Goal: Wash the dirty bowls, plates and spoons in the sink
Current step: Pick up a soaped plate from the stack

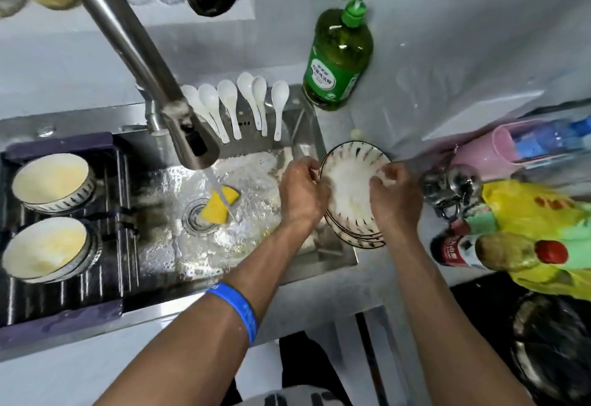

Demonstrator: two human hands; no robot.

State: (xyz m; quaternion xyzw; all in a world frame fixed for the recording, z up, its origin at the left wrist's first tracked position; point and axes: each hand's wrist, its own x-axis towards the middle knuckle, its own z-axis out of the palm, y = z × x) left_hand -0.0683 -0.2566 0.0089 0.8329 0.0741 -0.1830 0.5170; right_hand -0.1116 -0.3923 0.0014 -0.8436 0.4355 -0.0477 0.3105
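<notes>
Fingers (pixel 311 170) of your left hand (pixel 302 192) curl round the soapy top plate's (pixel 351 162) rim, right hand (pixel 395 196) pinching its opposite edge above the stack (pixel 355 236) on the sink's (pixel 335 253) right rim: soaping step apparently; next, probably carry it under the faucet (pixel 144 66) stream.

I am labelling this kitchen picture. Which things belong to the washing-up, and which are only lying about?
Part of the job:
left hand and right hand on the soapy top plate of the plate stack
yellow sponge
running faucet
white spoons
bowls on the drying rack
dish soap bottle

Lying about:
pink cup
yellow plastic bag
red-capped bottle
</notes>
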